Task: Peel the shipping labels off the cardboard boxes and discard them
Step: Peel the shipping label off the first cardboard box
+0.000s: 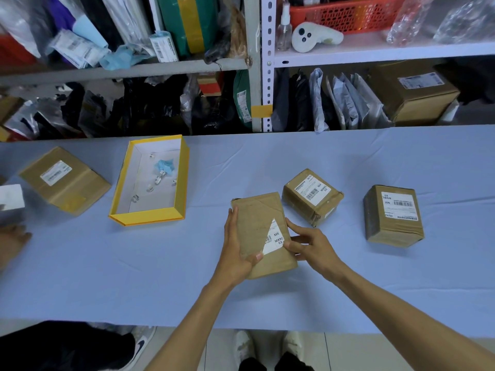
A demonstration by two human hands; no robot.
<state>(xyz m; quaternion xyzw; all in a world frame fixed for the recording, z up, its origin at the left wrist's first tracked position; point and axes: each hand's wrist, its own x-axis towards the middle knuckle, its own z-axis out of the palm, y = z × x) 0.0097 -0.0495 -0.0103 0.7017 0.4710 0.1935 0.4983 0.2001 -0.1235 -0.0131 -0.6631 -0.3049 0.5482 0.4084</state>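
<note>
1. Shipping label [276, 238]: white, partly torn; a triangular remnant is on the top face of the held cardboard box [261, 231], at its right edge, printed "MX MXRC 03".
2. Held box sits between both hands, near the front centre of the blue-covered table [348, 162].
3. Left hand [237, 247]: wrapped around the box's left side, fingers curled under, thumb pressed on top just beside the label's lower corner.
4. Right hand [308, 243]: fingers partly curled, fingertips pinching at the label's right edge and the box side.
5. Two labelled boxes to the right: nearer box [312, 196], farther box [392, 216], both apart from the hands.
6. Yellow tray [150, 180] lies to the left, holding paper scraps; another labelled box [64, 180] lies beyond it.
</note>
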